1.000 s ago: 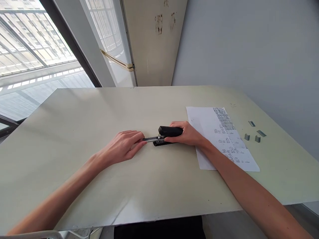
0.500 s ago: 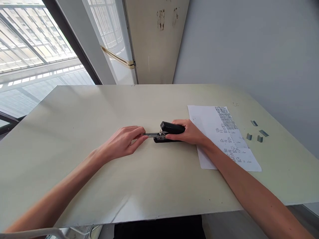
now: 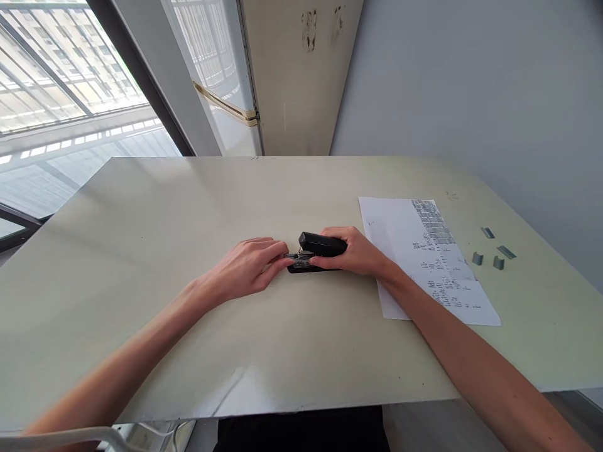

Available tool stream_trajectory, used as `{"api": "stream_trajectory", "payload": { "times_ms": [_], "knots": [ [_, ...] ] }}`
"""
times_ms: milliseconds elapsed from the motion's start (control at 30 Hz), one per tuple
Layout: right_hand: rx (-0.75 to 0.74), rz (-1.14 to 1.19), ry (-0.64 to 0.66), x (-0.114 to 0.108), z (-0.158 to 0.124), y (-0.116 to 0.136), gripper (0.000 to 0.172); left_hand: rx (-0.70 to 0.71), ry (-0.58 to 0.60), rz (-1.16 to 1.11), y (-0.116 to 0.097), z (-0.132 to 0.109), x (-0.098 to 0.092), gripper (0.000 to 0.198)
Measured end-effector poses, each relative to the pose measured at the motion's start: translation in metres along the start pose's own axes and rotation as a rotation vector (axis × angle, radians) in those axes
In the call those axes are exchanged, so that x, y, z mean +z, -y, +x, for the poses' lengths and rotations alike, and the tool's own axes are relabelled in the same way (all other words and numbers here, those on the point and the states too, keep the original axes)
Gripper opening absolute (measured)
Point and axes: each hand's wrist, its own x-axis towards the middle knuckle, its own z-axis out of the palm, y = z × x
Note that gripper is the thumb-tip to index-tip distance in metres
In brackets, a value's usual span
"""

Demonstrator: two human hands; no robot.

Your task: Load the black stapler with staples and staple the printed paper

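Observation:
A black stapler (image 3: 323, 244) lies lengthwise near the middle of the table, its top arm raised above the base. My right hand (image 3: 355, 251) is closed around its rear part, thumb along the near side. At the stapler's front end, my left hand (image 3: 264, 263) pinches the tip of the metal staple tray (image 3: 293, 255), which sticks out a short way to the left. The rest of that tray is hidden inside the stapler. Whether staples sit in it, I cannot tell.
A printed sheet of paper (image 3: 400, 251) lies under my right forearm. Several small strips of staples (image 3: 506, 252) are scattered to its right on the pale table (image 3: 188, 207). A fridge (image 3: 301, 81) and a grey wall (image 3: 461, 81) stand behind the table.
My left hand has moved right, pushing the staple tray farther into the stapler, so less of it sticks out. My right hand keeps its hold. The view has shifted slightly.

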Motion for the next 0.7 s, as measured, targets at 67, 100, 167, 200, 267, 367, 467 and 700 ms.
{"api": "stream_trajectory", "payload": {
  "times_ms": [67,100,167,200,267,367,467,700],
  "knots": [
    [0.009,-0.012,-0.019,-0.003,-0.001,-0.002,0.040,-0.037,-0.006,0.006,0.002,-0.003,-0.004,0.034],
    [0.018,-0.016,-0.037,-0.005,-0.002,-0.002,0.041,-0.066,-0.012,0.008,0.004,-0.005,-0.007,0.034],
    [0.045,-0.017,-0.073,-0.009,-0.003,-0.003,0.042,-0.118,-0.024,0.011,0.009,-0.010,-0.012,0.035],
    [0.060,-0.013,-0.082,-0.010,-0.004,-0.004,0.043,-0.137,-0.024,0.009,0.011,-0.012,-0.013,0.035],
    [0.078,0.000,-0.085,-0.013,-0.005,-0.005,0.047,-0.167,-0.012,-0.015,0.017,-0.017,-0.016,0.036],
    [0.087,0.004,-0.085,-0.014,-0.005,-0.007,0.050,-0.214,-0.012,-0.096,0.021,-0.020,-0.013,0.034],
    [0.094,0.009,-0.091,-0.011,-0.004,-0.008,0.048,-0.224,-0.015,-0.151,0.020,-0.017,-0.004,0.035],
    [0.083,0.028,-0.040,-0.007,-0.005,-0.008,0.047,-0.140,0.001,-0.247,0.017,-0.004,0.011,0.041]
  ]
}}
